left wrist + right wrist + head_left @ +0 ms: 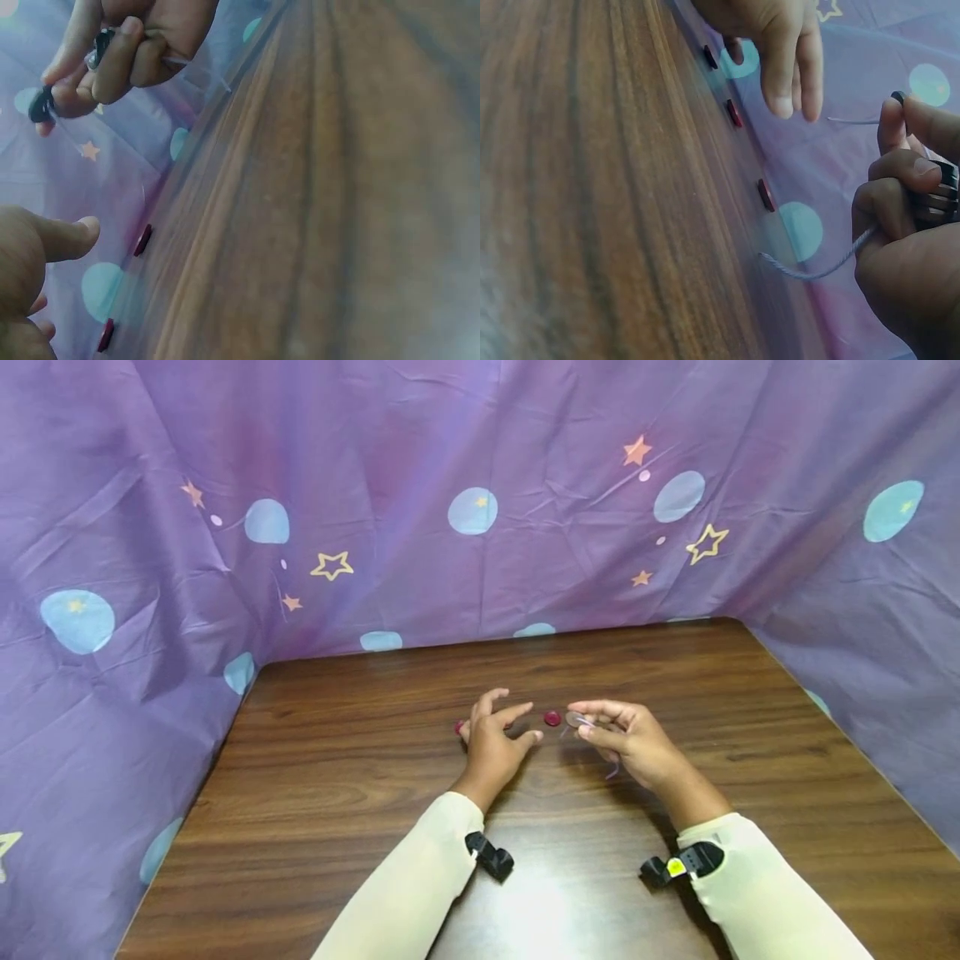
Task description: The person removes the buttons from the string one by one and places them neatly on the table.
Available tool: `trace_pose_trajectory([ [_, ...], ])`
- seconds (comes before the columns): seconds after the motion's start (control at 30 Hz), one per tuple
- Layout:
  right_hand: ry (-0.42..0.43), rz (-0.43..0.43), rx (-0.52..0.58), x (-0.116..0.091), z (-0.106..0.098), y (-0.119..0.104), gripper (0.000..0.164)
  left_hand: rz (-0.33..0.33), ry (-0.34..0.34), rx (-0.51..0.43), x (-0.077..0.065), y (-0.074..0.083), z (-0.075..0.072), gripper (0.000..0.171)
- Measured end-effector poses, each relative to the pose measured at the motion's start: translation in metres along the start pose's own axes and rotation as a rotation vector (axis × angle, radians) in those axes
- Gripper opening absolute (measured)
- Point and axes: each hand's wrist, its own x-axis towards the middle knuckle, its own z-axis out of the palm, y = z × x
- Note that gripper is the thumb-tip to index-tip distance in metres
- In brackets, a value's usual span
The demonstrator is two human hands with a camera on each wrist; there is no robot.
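My right hand (637,743) pinches a round, button-like disc (575,719) between thumb and forefinger, just above the table. A thin pale purple string (802,276) runs through this hand, its loose end hanging below the palm. Under the curled lower fingers sits a stack of dark discs (939,196). My left hand (495,739) hovers to the left with its fingers spread and nothing between them. Between the two hands a dark red disc (552,718) lies on the table. A second red disc (459,727) shows partly behind the left hand's fingers.
Both hands are over a brown wood-grain table (337,843). A purple curtain (390,527) with stars and pale blue circles stands around its back and sides. Each sleeve carries a black wrist camera, such as the left one (491,857).
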Motion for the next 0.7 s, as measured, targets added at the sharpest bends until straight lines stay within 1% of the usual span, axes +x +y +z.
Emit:
trace_pose_trajectory([
  [0.07, -0.008, 0.001, 0.003, 0.000, 0.000, 0.001, 0.042, 0.005, 0.010, -0.008, -0.003, 0.003, -0.003, 0.047],
  [0.17, -0.014, 0.014, 0.000, 0.000, 0.001, 0.001, 0.042, 0.030, 0.016, 0.002, -0.008, 0.009, -0.008, 0.047],
  [0.3, -0.005, 0.035, -0.030, 0.000, 0.002, 0.001, 0.040, 0.047, 0.001, -0.023, -0.015, 0.014, -0.012, 0.044],
  [0.43, 0.010, 0.033, -0.048, 0.000, 0.005, 0.002, 0.040, 0.064, -0.017, -0.074, -0.021, 0.014, -0.016, 0.044],
  [0.53, 0.017, 0.019, -0.058, 0.001, 0.008, 0.003, 0.039, 0.079, -0.052, -0.130, -0.027, 0.012, -0.021, 0.048],
  [0.63, 0.018, -0.003, -0.067, 0.002, 0.013, 0.004, 0.037, 0.122, -0.076, -0.172, -0.035, 0.009, -0.027, 0.052],
  [0.7, 0.011, -0.016, -0.063, 0.002, 0.016, 0.004, 0.037, 0.157, -0.078, -0.200, -0.041, 0.008, -0.031, 0.052],
])
